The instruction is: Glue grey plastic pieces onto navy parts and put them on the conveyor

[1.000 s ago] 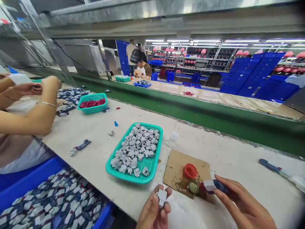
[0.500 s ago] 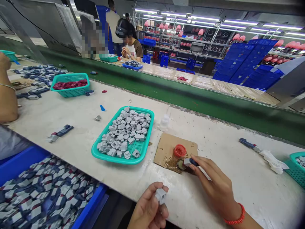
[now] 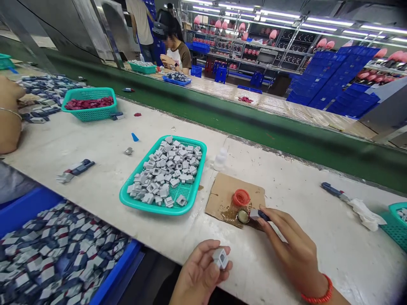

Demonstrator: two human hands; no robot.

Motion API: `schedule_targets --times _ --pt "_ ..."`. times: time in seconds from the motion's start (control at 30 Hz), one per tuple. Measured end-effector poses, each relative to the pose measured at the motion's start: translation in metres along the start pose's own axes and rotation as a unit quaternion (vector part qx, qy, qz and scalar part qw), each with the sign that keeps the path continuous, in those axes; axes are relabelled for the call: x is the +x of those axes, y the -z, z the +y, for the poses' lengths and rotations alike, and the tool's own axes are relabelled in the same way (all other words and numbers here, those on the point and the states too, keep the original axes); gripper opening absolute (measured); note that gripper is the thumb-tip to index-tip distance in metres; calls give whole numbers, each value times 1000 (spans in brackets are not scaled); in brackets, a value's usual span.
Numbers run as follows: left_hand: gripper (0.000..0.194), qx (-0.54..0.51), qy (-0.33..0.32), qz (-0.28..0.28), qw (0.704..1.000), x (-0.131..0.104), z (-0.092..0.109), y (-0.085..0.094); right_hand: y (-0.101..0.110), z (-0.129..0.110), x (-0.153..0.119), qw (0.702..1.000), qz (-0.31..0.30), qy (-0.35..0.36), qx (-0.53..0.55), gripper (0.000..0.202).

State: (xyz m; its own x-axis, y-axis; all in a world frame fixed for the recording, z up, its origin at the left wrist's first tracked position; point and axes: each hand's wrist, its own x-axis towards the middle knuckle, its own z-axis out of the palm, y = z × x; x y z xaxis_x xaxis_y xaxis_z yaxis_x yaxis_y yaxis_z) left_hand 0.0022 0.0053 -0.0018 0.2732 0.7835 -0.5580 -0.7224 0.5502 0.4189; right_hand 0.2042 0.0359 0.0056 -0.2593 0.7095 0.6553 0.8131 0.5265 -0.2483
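1. Head view, L hand (image 3: 203, 269): fingers curled, pinching a grey block (image 3: 219, 258). Vs 0.5 s ago the block's turned a bit; its square hole now faces up twd cam, so the cavity's easier to see. Prob. just adjusting grip.
2. Head view, R hand (image 3: 292, 245): thumb + fingers clamped on navy end of a grey/navy pc (image 3: 255, 214), which sticks out left of the fingertips. Its far end's at the right edge of a round dish (image 3: 243, 217); can't tell if touching. Barely moved rel. to dish, so work there looks ongoing.
3. Head view, beyond R fingertips: red cup (image 3: 235, 197), just behind dish, both on wet cardboard (image 3: 224, 185). No visible chg.
4. Head view, beyond + left of L hand: green basket (image 3: 149, 208) w/ loose grey blocks (image 3: 168, 169). Looks same as 0.5 s ago, so supply's unchanged.
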Motion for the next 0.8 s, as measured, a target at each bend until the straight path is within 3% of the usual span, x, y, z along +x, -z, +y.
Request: schedule_targets --times 0.1,0.17,0.3,0.57,0.7,0.8 --pt "36 17 -21 13 1000 2 -5 1 2 -5 -1 999 5 -34 20 29" --pt "36 26 -33 15 999 3 -7 1 4 -13 -3 991 21 -105 74 26" --pt "35 26 -56 29 998 4 -10 -2 7 -35 -8 952 14 -220 211 24" --pt "38 30 -72 43 996 4 -14 -2 -4 -42 -18 917 -31 -248 312 30" --pt "36 35 -77 36 996 5 -16 0 -6 -40 -20 917 -51 -242 313 29" --pt "36 36 -87 44 995 6 -18 -1 -5 -39 -19 934 -69 -203 286 28"
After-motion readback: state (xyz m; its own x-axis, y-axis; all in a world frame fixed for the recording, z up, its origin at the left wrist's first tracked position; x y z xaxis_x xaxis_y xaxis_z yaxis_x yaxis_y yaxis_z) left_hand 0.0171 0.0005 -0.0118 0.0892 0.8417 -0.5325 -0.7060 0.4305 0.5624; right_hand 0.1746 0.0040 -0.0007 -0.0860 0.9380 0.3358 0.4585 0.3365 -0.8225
